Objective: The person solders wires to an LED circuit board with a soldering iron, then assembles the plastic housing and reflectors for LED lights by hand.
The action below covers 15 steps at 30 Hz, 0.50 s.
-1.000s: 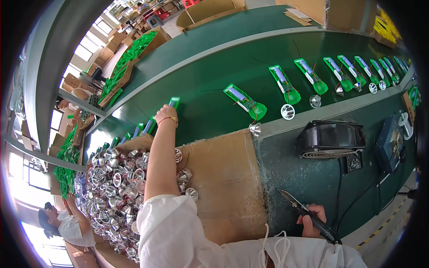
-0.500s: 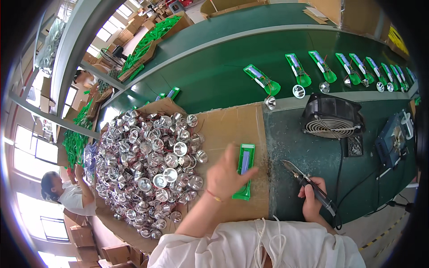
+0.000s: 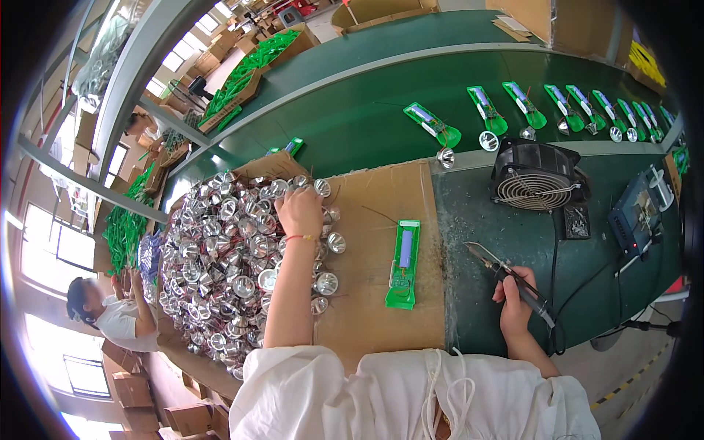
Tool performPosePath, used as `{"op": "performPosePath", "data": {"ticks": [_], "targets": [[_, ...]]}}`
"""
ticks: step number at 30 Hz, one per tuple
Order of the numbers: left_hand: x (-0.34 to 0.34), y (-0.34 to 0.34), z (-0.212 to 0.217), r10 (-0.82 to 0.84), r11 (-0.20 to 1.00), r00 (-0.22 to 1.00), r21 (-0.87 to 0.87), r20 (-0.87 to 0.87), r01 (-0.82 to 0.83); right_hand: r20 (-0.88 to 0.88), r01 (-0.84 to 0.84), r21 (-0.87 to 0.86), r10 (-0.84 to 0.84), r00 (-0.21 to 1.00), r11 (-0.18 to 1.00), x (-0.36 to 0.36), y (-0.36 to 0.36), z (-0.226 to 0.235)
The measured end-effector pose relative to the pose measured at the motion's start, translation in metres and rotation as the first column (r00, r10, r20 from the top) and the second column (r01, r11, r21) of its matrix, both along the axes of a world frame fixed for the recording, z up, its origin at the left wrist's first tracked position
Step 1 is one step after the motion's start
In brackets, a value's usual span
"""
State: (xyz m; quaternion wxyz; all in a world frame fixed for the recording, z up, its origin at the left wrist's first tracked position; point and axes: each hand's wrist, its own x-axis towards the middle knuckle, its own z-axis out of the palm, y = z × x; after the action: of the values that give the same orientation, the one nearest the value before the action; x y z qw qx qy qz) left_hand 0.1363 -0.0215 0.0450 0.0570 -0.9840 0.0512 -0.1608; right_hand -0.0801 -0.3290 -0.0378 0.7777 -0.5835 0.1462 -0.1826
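Observation:
My left hand (image 3: 301, 211) reaches onto the far right part of a heap of shiny silver lamp reflectors (image 3: 220, 257) with thin wires. Its fingers are bent down around a reflector there; the fingertips are partly hidden. In my right hand (image 3: 515, 297) is a black-handled soldering iron (image 3: 526, 295), its metal tip pointing up and left above the dark green bench. Between my hands, a green plastic casing (image 3: 400, 295) lies lengthwise on the cardboard. Inside it sit a blue-violet cylindrical cell (image 3: 405, 251) and thin wires. Neither hand touches the casing.
A black fan (image 3: 535, 176) with a wire grille stands beyond the iron, next to a small dark tray (image 3: 576, 221). At right is a blue box-shaped device (image 3: 636, 213). Several green casings (image 3: 487, 110) with reflectors line the far green belt. Another person (image 3: 121, 315) works at far left.
My left hand has left the casing and moved left and away onto the reflector heap. The casing lies slightly farther from me and turned a little. My right hand still holds the iron.

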Motion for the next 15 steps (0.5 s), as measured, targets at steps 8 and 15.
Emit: {"op": "performPosePath", "data": {"ticks": [8, 15], "targets": [[-0.108, -0.022, 0.023, -0.116, 0.519, 0.986, -0.854, -0.121, -0.043, -0.005, -0.005, -0.133, 0.005, 1.0, 0.991, 0.003, 0.004, -0.004], [-0.171, -0.033, -0.04, -0.21, 0.363, 0.945, -0.917, -0.251, -0.163, 0.099, -0.246, -0.283, 0.283, 0.954, 0.927, -0.014, 0.026, 0.027]]}}
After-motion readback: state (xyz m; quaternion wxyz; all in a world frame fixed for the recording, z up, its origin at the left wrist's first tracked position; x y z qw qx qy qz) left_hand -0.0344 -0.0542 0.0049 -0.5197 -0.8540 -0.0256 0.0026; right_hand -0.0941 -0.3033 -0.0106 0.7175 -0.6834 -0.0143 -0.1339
